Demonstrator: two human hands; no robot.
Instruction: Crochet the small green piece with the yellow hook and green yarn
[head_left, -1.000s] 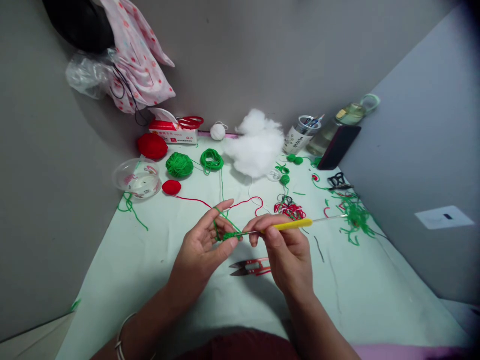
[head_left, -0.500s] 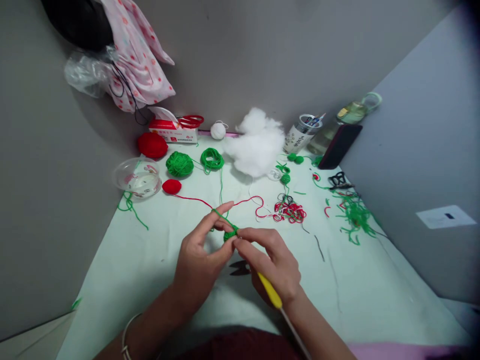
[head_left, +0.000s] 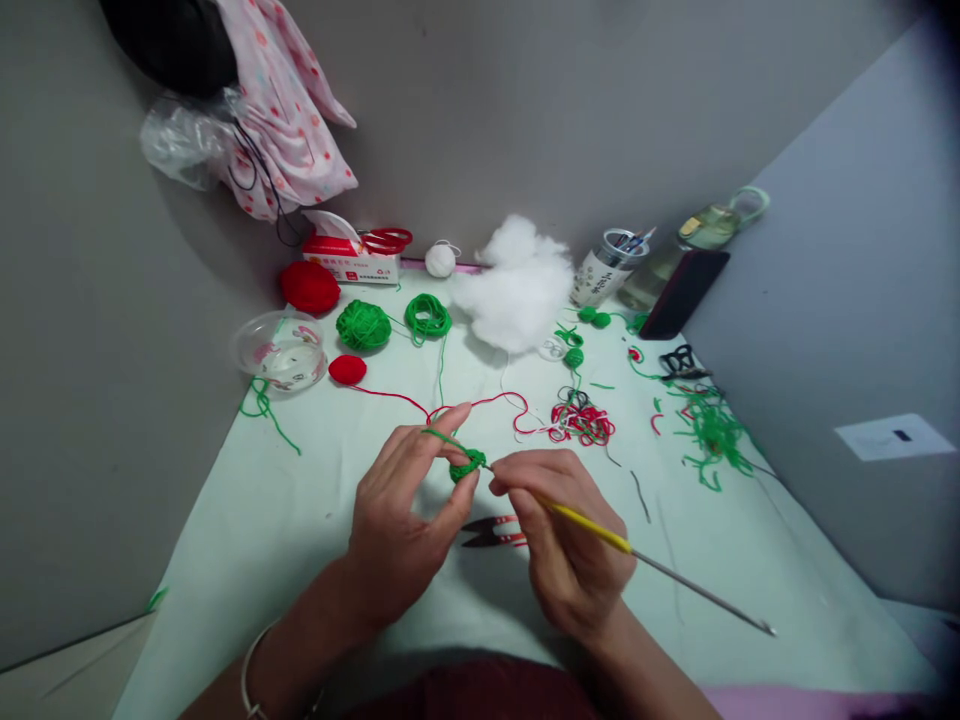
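Note:
A small green crocheted piece (head_left: 466,466) is pinched between the thumb and fingers of my left hand (head_left: 397,500), with green yarn running over the raised index finger. My right hand (head_left: 574,540) grips a crochet hook (head_left: 592,526) with a yellow handle; its near tip touches the right side of the green piece. The hook's metal rear end points to the lower right. Beneath the hands, small thread snips (head_left: 487,532) with dark blades and red handles lie on the cloth, partly covered by my right hand.
Behind the hands are green yarn balls (head_left: 364,325), red yarn (head_left: 310,288), white stuffing (head_left: 517,285) and a plastic bowl (head_left: 285,350). Tangled red yarn (head_left: 581,420), green scraps (head_left: 712,430), a pen holder (head_left: 604,270) and a dark phone (head_left: 684,295) are to the right.
My right hand has turned and shifted slightly right. The hook has swung from steeply downward to a flatter slant toward the lower right, and more of the snips shows.

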